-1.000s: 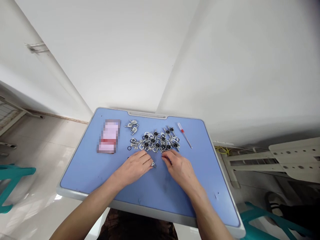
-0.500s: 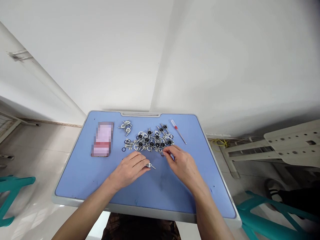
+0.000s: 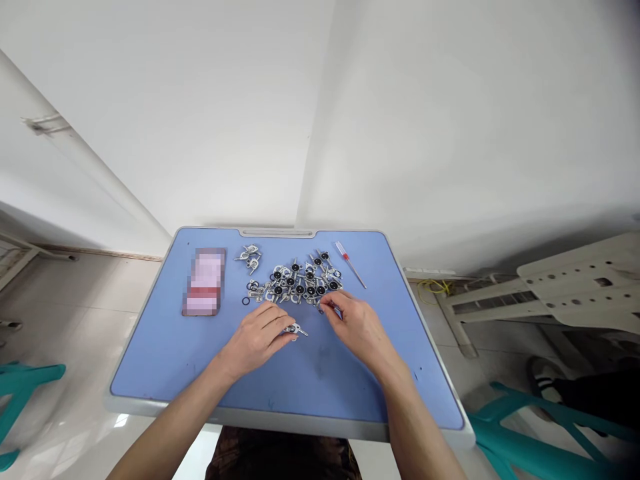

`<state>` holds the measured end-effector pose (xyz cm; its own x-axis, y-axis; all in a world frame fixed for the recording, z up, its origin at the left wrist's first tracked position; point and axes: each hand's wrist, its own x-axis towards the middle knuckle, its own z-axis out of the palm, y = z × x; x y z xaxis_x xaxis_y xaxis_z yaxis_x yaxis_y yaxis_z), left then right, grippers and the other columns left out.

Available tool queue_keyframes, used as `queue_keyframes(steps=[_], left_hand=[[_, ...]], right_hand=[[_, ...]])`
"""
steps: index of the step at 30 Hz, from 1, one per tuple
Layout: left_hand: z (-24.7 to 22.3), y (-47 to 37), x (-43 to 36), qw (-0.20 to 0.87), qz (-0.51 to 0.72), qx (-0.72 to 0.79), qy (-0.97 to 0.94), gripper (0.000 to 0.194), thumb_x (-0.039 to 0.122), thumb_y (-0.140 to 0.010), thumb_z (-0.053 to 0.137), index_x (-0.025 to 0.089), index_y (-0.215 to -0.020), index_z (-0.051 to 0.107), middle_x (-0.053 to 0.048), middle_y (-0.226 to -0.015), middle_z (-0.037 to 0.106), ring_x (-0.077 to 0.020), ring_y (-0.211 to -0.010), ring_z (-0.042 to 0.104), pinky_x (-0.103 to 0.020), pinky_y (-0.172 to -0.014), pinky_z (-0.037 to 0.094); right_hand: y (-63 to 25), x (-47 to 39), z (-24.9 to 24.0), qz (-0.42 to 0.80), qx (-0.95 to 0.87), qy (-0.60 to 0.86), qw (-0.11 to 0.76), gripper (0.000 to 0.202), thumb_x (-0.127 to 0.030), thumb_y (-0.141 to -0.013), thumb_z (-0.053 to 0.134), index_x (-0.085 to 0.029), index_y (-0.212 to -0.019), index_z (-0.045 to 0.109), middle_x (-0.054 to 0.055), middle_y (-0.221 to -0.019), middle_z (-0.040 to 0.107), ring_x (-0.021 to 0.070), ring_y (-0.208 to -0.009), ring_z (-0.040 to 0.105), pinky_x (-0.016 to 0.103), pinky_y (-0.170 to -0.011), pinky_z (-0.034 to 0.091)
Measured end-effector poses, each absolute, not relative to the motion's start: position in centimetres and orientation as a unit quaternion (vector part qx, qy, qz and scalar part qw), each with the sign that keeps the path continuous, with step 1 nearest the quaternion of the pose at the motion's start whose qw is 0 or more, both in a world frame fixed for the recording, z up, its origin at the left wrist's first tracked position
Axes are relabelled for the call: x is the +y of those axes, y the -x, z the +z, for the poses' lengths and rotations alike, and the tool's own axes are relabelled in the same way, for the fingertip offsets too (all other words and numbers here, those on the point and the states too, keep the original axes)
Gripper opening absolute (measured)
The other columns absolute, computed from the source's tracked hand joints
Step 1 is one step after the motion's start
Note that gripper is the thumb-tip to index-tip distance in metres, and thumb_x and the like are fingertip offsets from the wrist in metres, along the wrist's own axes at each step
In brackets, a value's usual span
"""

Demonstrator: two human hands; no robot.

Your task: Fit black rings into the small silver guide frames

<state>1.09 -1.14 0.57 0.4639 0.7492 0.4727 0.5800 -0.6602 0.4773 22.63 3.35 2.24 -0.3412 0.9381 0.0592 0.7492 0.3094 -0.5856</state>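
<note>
My left hand [image 3: 263,335] is closed round a small silver metal fitting [image 3: 299,329], whose thin pin points right past my fingertips. At the front right edge of a pile of similar metal fittings [image 3: 300,289], the fingertips of my right hand [image 3: 356,323] are pinched together. Something small and silvery shows at those fingertips, too little of it to name. Many fittings in the pile carry black round discs, and loose metal plates and black rubber rings [image 3: 245,301] lie at its left side.
Behind the pile, a few metal fittings [image 3: 249,257] sit apart on the blue table [image 3: 165,353]. A phone [image 3: 205,280], partly blurred, lies left and a screwdriver [image 3: 351,265] with a clear and red handle right. Teal stools [image 3: 540,427] flank the table; a wall [image 3: 240,120] stands behind.
The view has shifted slightly. Both hands keep nearly the same places, the left still round its metal fitting and the right still pinched at the pile's edge.
</note>
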Motion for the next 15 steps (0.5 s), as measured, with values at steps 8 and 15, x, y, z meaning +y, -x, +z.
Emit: queue_keyframes(steps=[8, 15], left_hand=[[0.3, -0.9, -0.9, 0.119, 0.355, 0.403, -0.835, 0.01, 0.023, -0.09, 0.054, 0.017, -0.097, 0.059, -0.005, -0.086, 0.064, -0.0157, -0.08, 0.055, -0.031, -0.074, 0.047], [0.6, 0.1, -0.2, 0.108, 0.39, 0.46, -0.79, 0.01, 0.023, -0.089, 0.056, 0.018, -0.097, 0.059, -0.005, -0.086, 0.063, -0.0169, -0.082, 0.056, -0.032, -0.074, 0.048]], right_hand=[[-22.4, 3.3, 3.0, 0.29, -0.79, 0.496, 0.212, 0.018, -0.026, -0.088, 0.046, -0.021, -0.083, 0.062, 0.002, -0.077, 0.066, 0.0137, -0.06, 0.054, 0.026, -0.056, 0.04], [-22.5, 3.7, 2.0, 0.228, -0.776, 0.551, 0.205, 0.029, -0.03, -0.094, 0.035, -0.021, -0.094, 0.062, 0.0, -0.061, 0.061, 0.0151, -0.052, 0.053, 0.026, -0.054, 0.037]])
